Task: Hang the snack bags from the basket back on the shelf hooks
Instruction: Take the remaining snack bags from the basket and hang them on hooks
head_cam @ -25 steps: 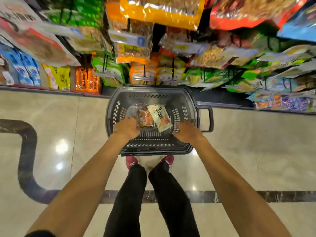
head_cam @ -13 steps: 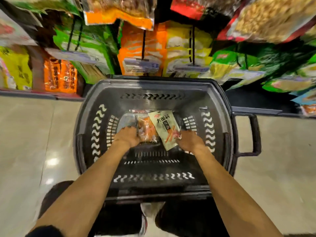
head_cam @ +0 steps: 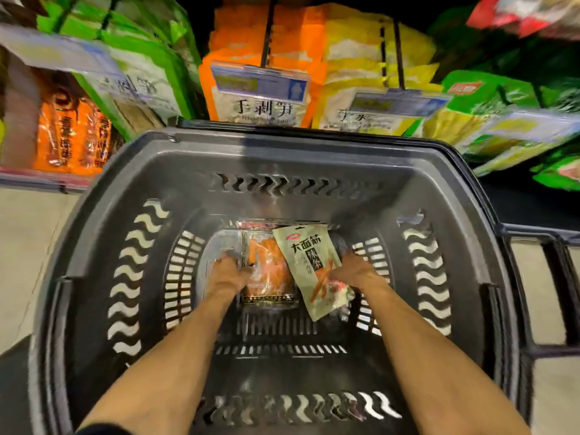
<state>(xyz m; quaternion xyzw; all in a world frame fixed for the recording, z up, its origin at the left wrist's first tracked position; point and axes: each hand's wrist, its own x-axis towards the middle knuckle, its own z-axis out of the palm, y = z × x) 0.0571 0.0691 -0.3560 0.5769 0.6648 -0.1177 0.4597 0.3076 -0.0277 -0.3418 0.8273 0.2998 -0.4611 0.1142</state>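
Observation:
A dark grey plastic basket (head_cam: 103,233) fills the view, both my arms reaching down into it. On its floor lie a clear bag of orange snack strips (head_cam: 268,271) and, partly over it, a pale green snack bag (head_cam: 309,262) with dark lettering. My left hand (head_cam: 227,273) rests on the left edge of the clear orange bag, fingers curled down onto it. My right hand (head_cam: 353,271) holds the right edge of the pale green bag, whose lower corner is crumpled. The fingertips of both hands are hidden.
Behind the basket hang rows of snack bags on shelf hooks: orange bags (head_cam: 260,73), yellow bags (head_cam: 373,83), green bags (head_cam: 138,67) at left and more green bags (head_cam: 502,114) at right, with price tags in front. The basket's handle (head_cam: 561,293) sticks out on the right. Pale floor lies on both sides.
The view has dropped much closer to the basket. Both hands have gone from the basket's rim down to its floor and onto the two snack bags.

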